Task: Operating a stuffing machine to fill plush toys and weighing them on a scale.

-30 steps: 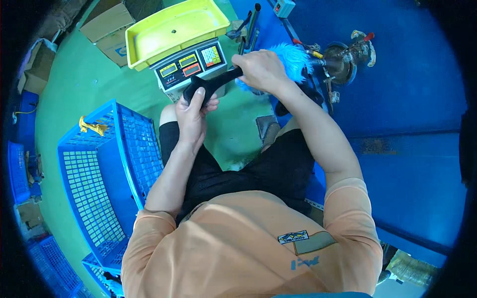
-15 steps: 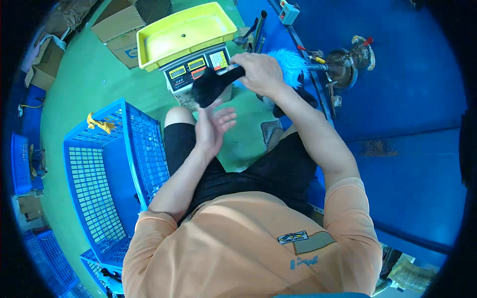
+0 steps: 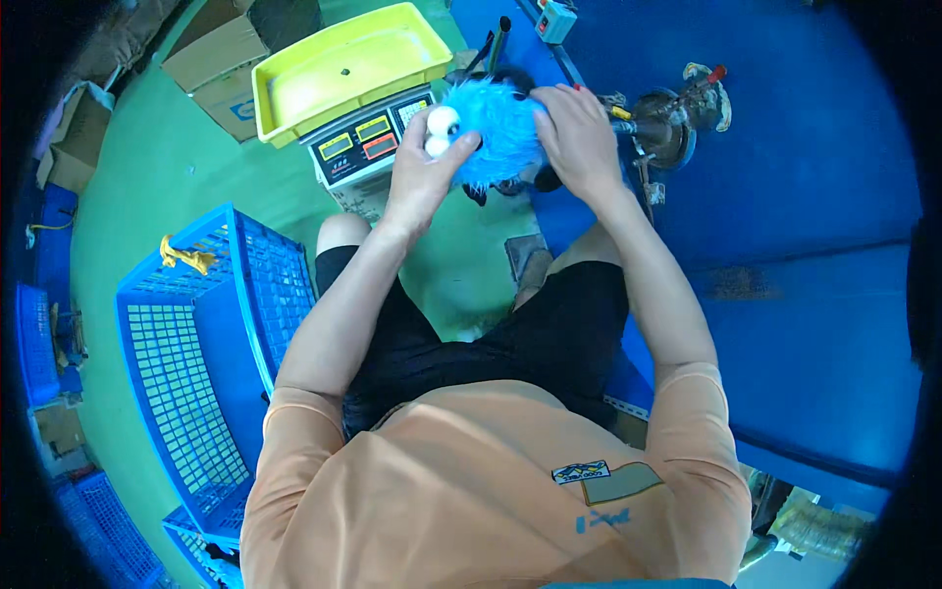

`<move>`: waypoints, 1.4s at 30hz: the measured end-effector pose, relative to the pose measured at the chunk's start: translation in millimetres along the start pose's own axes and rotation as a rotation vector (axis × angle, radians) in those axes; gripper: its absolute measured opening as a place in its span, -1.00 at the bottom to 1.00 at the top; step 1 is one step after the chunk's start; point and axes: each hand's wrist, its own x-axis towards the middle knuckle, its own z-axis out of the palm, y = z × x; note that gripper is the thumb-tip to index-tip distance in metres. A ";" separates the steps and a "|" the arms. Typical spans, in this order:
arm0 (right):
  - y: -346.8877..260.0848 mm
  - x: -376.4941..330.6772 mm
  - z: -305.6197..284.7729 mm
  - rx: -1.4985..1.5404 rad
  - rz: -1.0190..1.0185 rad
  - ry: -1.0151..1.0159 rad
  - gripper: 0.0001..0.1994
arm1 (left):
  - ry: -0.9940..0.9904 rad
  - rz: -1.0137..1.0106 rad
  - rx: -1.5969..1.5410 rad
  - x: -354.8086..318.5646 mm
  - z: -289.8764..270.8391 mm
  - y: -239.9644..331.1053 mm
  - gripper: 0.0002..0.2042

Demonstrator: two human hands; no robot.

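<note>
A fluffy blue plush toy with two white ball eyes and a black part underneath is held up in front of me with both hands. My left hand grips its left side, thumb near the white eyes. On its right side my right hand is closed over the fur. Just behind the toy stands a weighing scale with a yellow tray on top. I am seated, with my knees below the toy.
A large blue plastic crate stands to my left on the green floor, a yellow scrap on its rim. Cardboard boxes lie behind the scale. A blue workbench with a metal fixture runs along my right.
Earlier my right hand held a black piece near the scale and my left hand was lower and open. Now both hands are up, gripping the blue plush toy.
</note>
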 end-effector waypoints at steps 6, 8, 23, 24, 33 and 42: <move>-46.2 23.2 26.2 0.027 0.151 -0.293 -0.64 | -0.011 0.045 0.353 -58.0 -7.6 -62.5 -0.51; -41.5 19.6 33.3 -0.013 -0.076 -0.239 -0.62 | -0.070 -0.060 0.475 -63.7 22.1 -59.8 -0.56; 12.6 6.6 28.7 -0.191 -0.143 -0.196 -0.69 | -0.360 -0.007 0.320 -30.4 51.9 -100.8 -0.54; 25.0 1.8 29.6 -0.225 -0.109 -0.187 -0.71 | -0.347 -0.014 0.237 -28.3 54.3 -100.8 -0.52; 42.4 -10.3 27.3 -0.203 -0.071 -0.050 -0.73 | -0.116 -0.353 -0.298 -0.2 21.0 -16.9 -0.66; 38.3 -9.1 38.2 -0.229 -0.095 0.008 -0.80 | -0.084 -0.295 0.130 20.1 30.1 11.5 -0.69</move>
